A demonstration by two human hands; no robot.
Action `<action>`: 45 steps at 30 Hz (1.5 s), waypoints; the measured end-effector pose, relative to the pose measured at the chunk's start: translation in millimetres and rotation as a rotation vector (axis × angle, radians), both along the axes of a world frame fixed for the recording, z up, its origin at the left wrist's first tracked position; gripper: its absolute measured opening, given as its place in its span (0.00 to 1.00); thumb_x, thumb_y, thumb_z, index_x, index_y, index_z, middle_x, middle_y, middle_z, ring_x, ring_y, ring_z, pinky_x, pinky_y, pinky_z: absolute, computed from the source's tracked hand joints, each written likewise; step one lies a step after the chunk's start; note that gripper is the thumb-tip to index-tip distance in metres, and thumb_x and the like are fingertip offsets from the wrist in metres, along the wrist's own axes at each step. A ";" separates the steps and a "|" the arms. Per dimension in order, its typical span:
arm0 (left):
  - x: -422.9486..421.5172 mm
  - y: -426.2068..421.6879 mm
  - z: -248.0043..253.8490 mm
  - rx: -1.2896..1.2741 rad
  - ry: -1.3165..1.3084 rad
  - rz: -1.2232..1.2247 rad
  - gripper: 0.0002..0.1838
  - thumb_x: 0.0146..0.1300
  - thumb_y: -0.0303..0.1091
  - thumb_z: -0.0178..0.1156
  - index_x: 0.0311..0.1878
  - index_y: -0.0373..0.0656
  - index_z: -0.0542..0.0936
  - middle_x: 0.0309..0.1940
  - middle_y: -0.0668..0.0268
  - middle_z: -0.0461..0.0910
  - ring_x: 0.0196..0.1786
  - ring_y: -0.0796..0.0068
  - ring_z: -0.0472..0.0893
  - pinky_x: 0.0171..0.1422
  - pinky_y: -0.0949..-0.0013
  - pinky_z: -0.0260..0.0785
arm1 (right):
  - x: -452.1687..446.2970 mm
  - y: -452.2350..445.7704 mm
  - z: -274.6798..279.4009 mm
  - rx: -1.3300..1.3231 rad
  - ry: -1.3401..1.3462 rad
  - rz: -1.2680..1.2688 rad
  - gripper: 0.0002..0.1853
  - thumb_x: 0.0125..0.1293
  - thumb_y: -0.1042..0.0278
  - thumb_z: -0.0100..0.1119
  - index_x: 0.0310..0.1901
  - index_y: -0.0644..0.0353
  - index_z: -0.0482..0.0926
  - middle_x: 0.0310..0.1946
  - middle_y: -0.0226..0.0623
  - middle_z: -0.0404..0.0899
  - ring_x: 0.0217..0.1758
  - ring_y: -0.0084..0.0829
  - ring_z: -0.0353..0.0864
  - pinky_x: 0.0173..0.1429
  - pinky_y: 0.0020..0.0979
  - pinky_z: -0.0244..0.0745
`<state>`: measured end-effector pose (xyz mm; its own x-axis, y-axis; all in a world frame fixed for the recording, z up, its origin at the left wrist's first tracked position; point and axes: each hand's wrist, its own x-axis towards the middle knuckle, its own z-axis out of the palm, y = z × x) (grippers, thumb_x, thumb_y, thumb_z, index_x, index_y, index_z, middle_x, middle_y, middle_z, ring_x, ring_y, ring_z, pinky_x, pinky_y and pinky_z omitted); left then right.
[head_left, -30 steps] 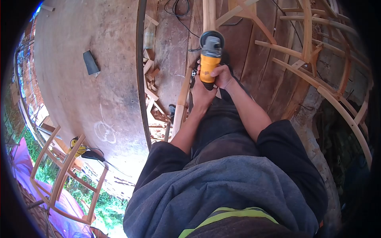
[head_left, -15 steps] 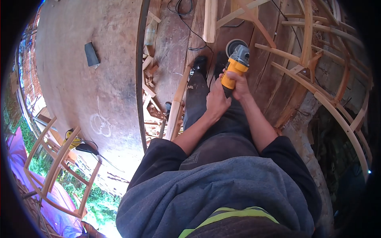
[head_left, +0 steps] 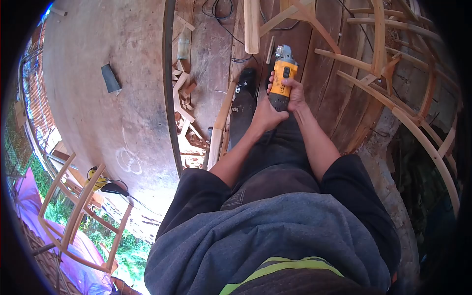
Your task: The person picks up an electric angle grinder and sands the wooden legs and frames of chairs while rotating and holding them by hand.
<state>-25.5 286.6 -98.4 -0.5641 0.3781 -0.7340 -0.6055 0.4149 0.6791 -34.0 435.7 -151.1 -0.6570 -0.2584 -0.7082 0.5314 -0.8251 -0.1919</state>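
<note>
A yellow and grey angle grinder (head_left: 283,81) is held in both hands over my legs. My left hand (head_left: 268,116) wraps round its dark rear end, and my right hand (head_left: 294,94) grips the yellow body from the right side. The grinder's disc (head_left: 270,50) is seen nearly edge-on at the left of its head. Just beyond and to the left of the disc, a pale wooden bar (head_left: 251,29) ends; a gap shows between the two.
A large wooden board (head_left: 142,88) on the left carries a dark flat piece (head_left: 111,78). Wood offcuts (head_left: 183,98) lie beside its edge. Curved wooden frames (head_left: 378,59) stand at right, another frame (head_left: 78,211) at lower left. A black cable (head_left: 223,22) runs on the floor.
Both hands first moved the grinder right, away from the bar's end, then slightly back left. The grinder has turned, so its disc now shows edge-on at the left.
</note>
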 end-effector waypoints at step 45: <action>-11.2 -151.7 -24.6 0.578 -0.425 0.120 0.27 0.40 0.24 0.75 0.48 0.41 0.79 0.37 0.68 0.82 0.39 0.74 0.83 0.49 0.69 0.78 | -29.8 -141.4 66.9 0.712 0.178 0.155 0.15 0.57 0.69 0.73 0.44 0.62 0.81 0.35 0.29 0.84 0.36 0.24 0.84 0.44 0.28 0.80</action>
